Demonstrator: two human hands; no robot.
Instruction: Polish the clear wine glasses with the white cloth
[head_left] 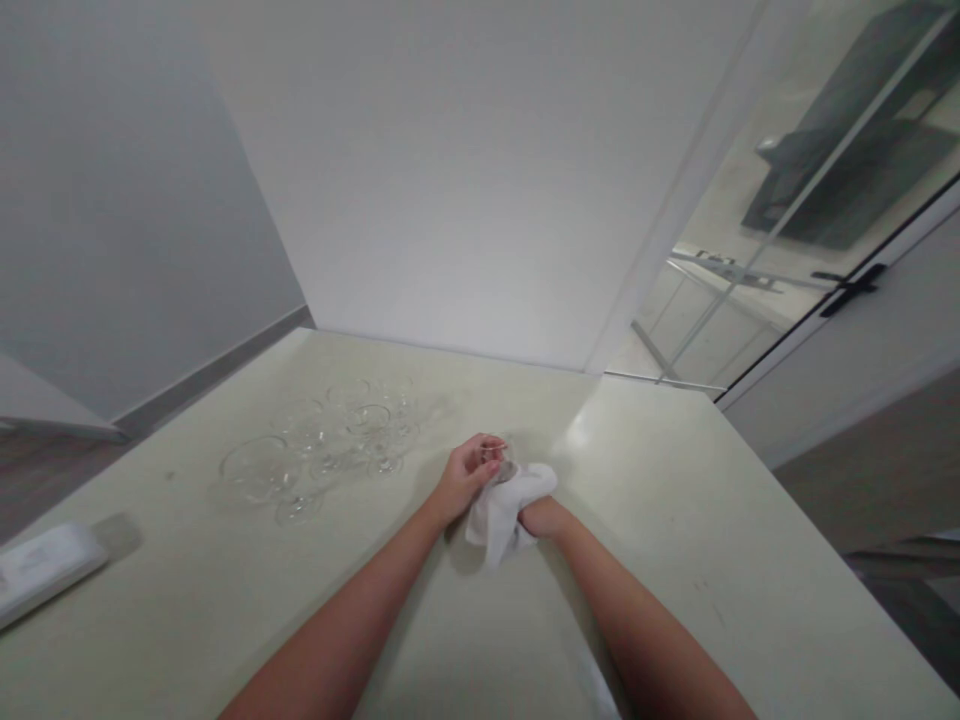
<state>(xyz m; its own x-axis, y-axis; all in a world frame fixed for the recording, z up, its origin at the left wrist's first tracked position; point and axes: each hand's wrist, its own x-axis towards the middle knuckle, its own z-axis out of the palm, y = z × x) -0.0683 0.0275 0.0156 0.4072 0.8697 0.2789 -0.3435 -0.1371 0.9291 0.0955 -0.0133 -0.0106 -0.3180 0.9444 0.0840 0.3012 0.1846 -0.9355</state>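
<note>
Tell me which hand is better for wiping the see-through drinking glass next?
Probably the right hand: it's tucked into the crumpled white cloth, right beside the see-through drinking glass. The left hand is busy holding that glass.

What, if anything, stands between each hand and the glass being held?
On the right, the cloth does: it hides part of the right hand and reaches up to the glass. Nothing visible separates the left hand from the glass.
</note>
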